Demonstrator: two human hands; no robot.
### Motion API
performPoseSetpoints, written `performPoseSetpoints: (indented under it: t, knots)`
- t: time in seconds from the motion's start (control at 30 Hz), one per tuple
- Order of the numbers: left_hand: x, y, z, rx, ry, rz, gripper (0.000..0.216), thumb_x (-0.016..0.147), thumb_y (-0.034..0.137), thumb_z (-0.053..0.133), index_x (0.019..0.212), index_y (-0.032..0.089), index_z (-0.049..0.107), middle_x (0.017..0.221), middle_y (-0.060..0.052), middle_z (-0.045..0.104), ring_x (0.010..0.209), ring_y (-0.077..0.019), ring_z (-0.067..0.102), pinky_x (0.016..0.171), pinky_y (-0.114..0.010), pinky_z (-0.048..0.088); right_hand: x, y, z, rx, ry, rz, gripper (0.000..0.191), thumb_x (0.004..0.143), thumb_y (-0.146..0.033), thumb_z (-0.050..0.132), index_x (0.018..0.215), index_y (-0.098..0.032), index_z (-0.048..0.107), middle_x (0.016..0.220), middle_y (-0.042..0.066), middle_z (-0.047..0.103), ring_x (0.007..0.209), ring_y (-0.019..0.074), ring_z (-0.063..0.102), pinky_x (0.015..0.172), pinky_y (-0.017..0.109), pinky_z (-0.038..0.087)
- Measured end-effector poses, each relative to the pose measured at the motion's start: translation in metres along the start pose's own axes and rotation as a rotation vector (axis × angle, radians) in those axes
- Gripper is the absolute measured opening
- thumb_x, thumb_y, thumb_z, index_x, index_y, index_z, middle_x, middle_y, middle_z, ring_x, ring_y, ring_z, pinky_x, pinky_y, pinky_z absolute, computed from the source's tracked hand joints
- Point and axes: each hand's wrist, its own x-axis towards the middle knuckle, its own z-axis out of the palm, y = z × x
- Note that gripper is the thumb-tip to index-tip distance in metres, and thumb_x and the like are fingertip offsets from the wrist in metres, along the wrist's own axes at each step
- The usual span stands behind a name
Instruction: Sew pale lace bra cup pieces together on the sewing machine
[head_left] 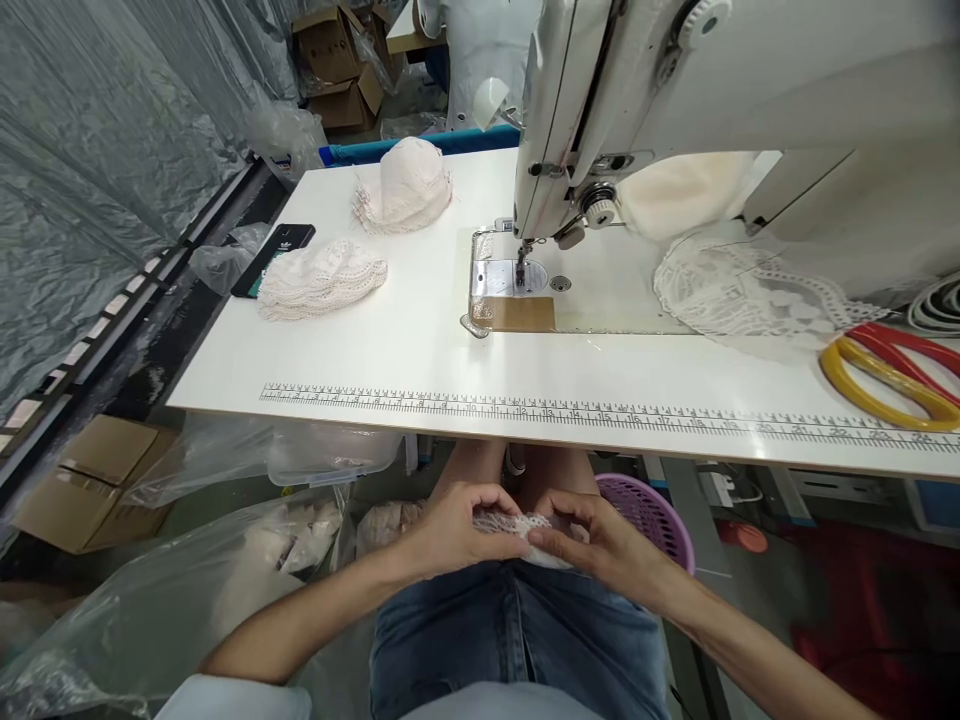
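Over my lap, below the table's front edge, both hands hold one piece of white lace fabric (546,552). My left hand (469,530) pinches its left part between thumb and fingers. My right hand (592,540) grips the right part, its thumb pressed on the lace close to the left thumb. Part of the fabric is hidden behind the fingers. Beyond my hands stands a white sewing machine (555,150), its presser foot (520,265) over the metal needle plate, with no fabric seen under it.
On the white table (420,350) lie a stack of lace pieces (322,278), a pale fabric pile (409,188), a dark phone (281,250), more white lace (742,290) and red-and-yellow-handled scissors (892,380). A purple basket (660,515) stands below, right of my legs; plastic bags (187,560) lie left.
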Motion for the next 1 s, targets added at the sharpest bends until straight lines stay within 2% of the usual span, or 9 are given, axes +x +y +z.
performPoseSetpoints:
  t: [0.27, 0.4, 0.5, 0.6, 0.7, 0.8, 0.9, 0.97, 1.0]
  knots:
    - [-0.004, 0.012, -0.002, 0.097, 0.117, 0.054, 0.028, 0.071, 0.04, 0.068, 0.076, 0.013, 0.067, 0.065, 0.0, 0.059, 0.061, -0.0108, 0.049, 0.056, -0.02, 0.034, 0.001, -0.012, 0.004, -0.066, 0.112, -0.065, 0.034, 0.086, -0.047, 0.05, 0.07, -0.017, 0.051, 0.061, -0.003, 0.042, 0.058, 0.0108, 0.037, 0.051, 0.022, 0.028]
    - [-0.019, 0.045, -0.02, 0.251, 0.197, 0.16, 0.02, 0.074, 0.034, 0.065, 0.071, 0.014, 0.069, 0.067, -0.001, 0.062, 0.063, -0.0112, 0.052, 0.058, -0.019, 0.036, 0.002, -0.036, 0.005, -0.059, 0.144, -0.134, 0.035, 0.086, -0.047, 0.051, 0.067, -0.018, 0.047, 0.059, -0.003, 0.039, 0.056, 0.0101, 0.036, 0.049, 0.022, 0.028]
    - [-0.017, 0.088, -0.052, 0.39, 0.192, 0.246, 0.016, 0.075, 0.03, 0.065, 0.071, 0.015, 0.07, 0.067, 0.0, 0.064, 0.063, -0.0111, 0.054, 0.06, -0.019, 0.037, 0.015, -0.065, -0.007, -0.101, 0.168, -0.227, 0.036, 0.087, -0.047, 0.048, 0.065, -0.019, 0.043, 0.058, -0.004, 0.039, 0.054, 0.0096, 0.035, 0.048, 0.022, 0.028]
    - [0.012, 0.136, -0.092, 0.513, 0.061, 0.347, 0.019, 0.074, 0.033, 0.064, 0.074, 0.014, 0.069, 0.071, -0.001, 0.065, 0.067, -0.0127, 0.056, 0.061, -0.02, 0.039, 0.042, -0.097, -0.033, -0.052, 0.17, -0.289, 0.038, 0.086, -0.049, 0.049, 0.064, -0.02, 0.037, 0.054, -0.005, 0.039, 0.049, 0.0083, 0.036, 0.046, 0.021, 0.028]
    - [0.061, 0.168, -0.122, 0.554, -0.001, 0.372, 0.02, 0.073, 0.033, 0.064, 0.074, 0.013, 0.067, 0.068, 0.0, 0.062, 0.061, -0.0112, 0.052, 0.056, -0.02, 0.036, 0.073, -0.115, -0.063, 0.109, 0.099, -0.219, 0.037, 0.078, -0.048, 0.059, 0.065, -0.02, 0.039, 0.054, -0.006, 0.048, 0.044, 0.0069, 0.037, 0.043, 0.02, 0.029]
    - [0.105, 0.176, -0.135, 0.556, -0.047, 0.344, 0.018, 0.069, 0.03, 0.067, 0.07, 0.012, 0.067, 0.067, 0.0, 0.061, 0.063, -0.0111, 0.051, 0.057, -0.02, 0.036, 0.095, -0.113, -0.085, 0.176, 0.104, -0.075, 0.033, 0.074, -0.042, 0.065, 0.064, -0.018, 0.044, 0.053, -0.004, 0.053, 0.042, 0.0055, 0.035, 0.042, 0.019, 0.027]
    - [0.13, 0.171, -0.14, 0.582, -0.07, 0.338, 0.015, 0.068, 0.028, 0.067, 0.07, 0.013, 0.067, 0.068, 0.001, 0.062, 0.066, -0.0114, 0.053, 0.059, -0.02, 0.036, 0.101, -0.104, -0.098, 0.129, 0.038, 0.063, 0.031, 0.078, -0.036, 0.059, 0.059, -0.018, 0.043, 0.051, -0.003, 0.056, 0.037, 0.0045, 0.033, 0.04, 0.019, 0.024]
    - [0.139, 0.168, -0.142, 0.621, -0.071, 0.343, 0.014, 0.069, 0.028, 0.066, 0.071, 0.014, 0.067, 0.071, 0.001, 0.063, 0.068, -0.0121, 0.054, 0.06, -0.02, 0.036, 0.1, -0.098, -0.105, 0.019, -0.012, 0.086, 0.029, 0.082, -0.034, 0.052, 0.059, -0.019, 0.043, 0.051, -0.002, 0.058, 0.035, 0.0057, 0.034, 0.04, 0.02, 0.027]
    - [0.143, 0.166, -0.143, 0.647, -0.066, 0.343, 0.014, 0.069, 0.029, 0.065, 0.071, 0.014, 0.067, 0.071, 0.001, 0.063, 0.068, -0.0122, 0.054, 0.059, -0.02, 0.036, 0.099, -0.096, -0.108, -0.077, 0.02, 0.051, 0.028, 0.084, -0.034, 0.049, 0.061, -0.019, 0.044, 0.051, -0.002, 0.058, 0.036, 0.0071, 0.037, 0.04, 0.021, 0.029]
